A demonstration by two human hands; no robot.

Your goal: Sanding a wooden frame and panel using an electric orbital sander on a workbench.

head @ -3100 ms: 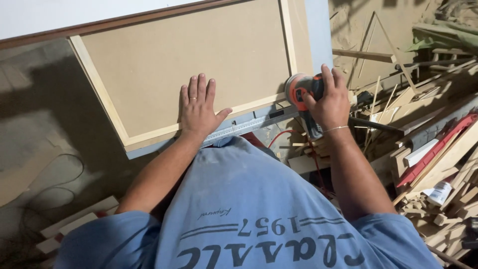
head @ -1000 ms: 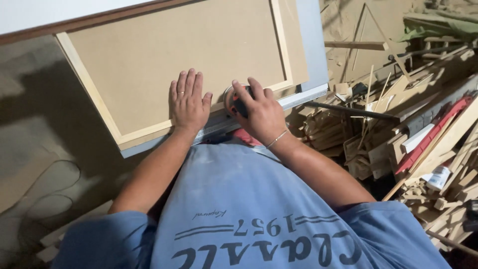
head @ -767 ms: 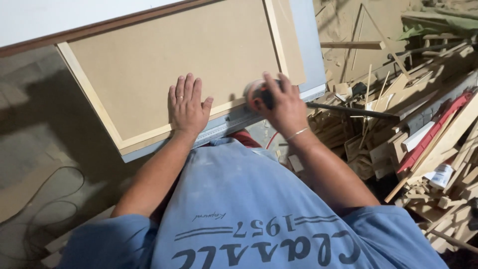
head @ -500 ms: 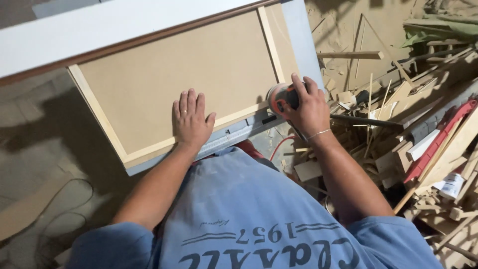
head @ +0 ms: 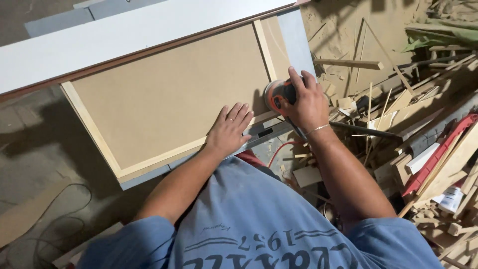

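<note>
Looking down past a blue T-shirt (head: pixel 259 219) with pale reversed lettering across the chest, both forearms reach forward to a brown fibreboard panel (head: pixel 169 94) edged by pale wooden strips. The left hand (head: pixel 230 130) lies flat, fingers spread slightly, pressing on the panel's near edge; it holds nothing and wears a ring. Just to its right, the right hand (head: pixel 306 102), with a thin bracelet at the wrist, wraps closed over an orange-and-black orbital sander (head: pixel 278 94) sitting on the panel's near right corner, by the upright strip. A red cord (head: pixel 279 152) curls below the panel's grey underframe (head: pixel 259 134). Farther right, a heap of wood offcuts (head: pixel 398 114) covers the floor, with a long red bar (head: pixel 438 149) and a small white printed package (head: pixel 452 198) among them. Beyond the panel lies a long white board (head: pixel 129 42).
</note>
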